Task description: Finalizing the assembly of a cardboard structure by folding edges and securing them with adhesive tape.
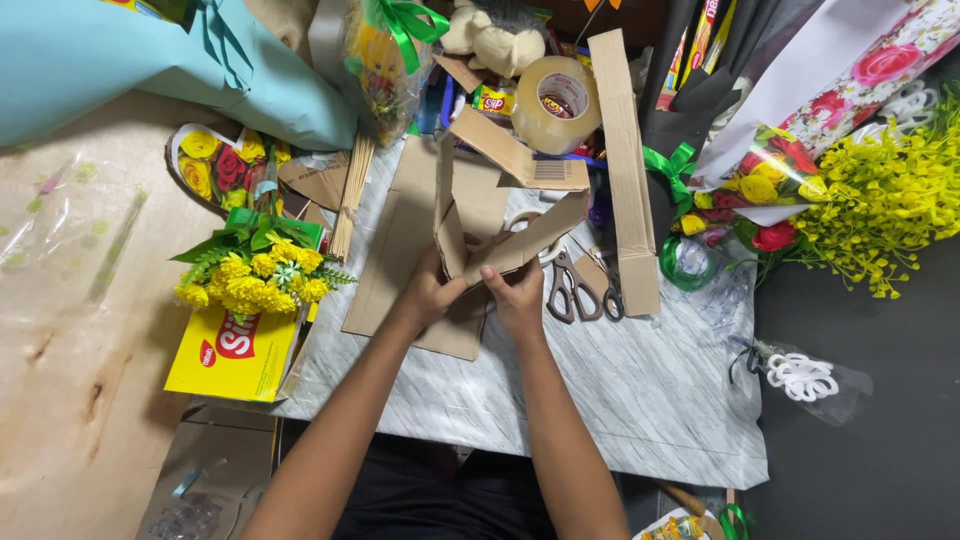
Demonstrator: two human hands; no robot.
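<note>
Both forearms reach to mid-table, where the left hand [432,292] and right hand [517,297] pinch a half-folded brown cardboard piece [497,240], its flaps loose and untaped; grey-handled scissors [572,290] lie just right, a clear tape roll [556,103] farther off.

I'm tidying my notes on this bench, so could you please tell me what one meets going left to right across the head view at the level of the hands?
Yellow flower bunch → flat cardboard sheet → left hand → right hand → scissors → long cardboard strip → green ribbon loop.
</note>
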